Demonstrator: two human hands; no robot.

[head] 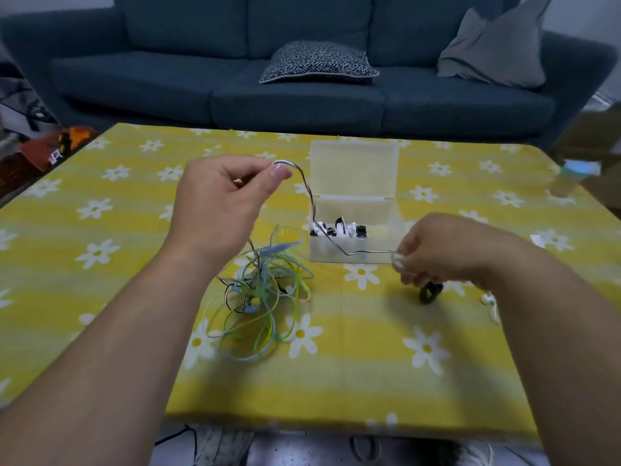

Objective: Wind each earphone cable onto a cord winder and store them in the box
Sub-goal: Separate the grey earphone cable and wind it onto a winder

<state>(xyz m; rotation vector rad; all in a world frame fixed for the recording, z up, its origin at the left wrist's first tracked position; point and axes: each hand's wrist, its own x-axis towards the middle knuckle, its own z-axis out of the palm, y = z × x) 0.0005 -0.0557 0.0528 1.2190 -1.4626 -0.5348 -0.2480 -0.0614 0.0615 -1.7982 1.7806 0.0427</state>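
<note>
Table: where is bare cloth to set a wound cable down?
Free: the near cloth in front of the box, between the cable tangle and the right hand; also the far-left cloth beyond the left hand. Crowded: between tangle and box, where both hands hold the black-and-white cable, and under the right hand by the black winder.

No readable text; blurred white marks on the red object.

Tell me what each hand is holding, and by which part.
Both pinch one black-and-white cable along its length: the left hand at its raised bend, the right hand lower. Whether the right also holds the black object cannot be told.
</note>
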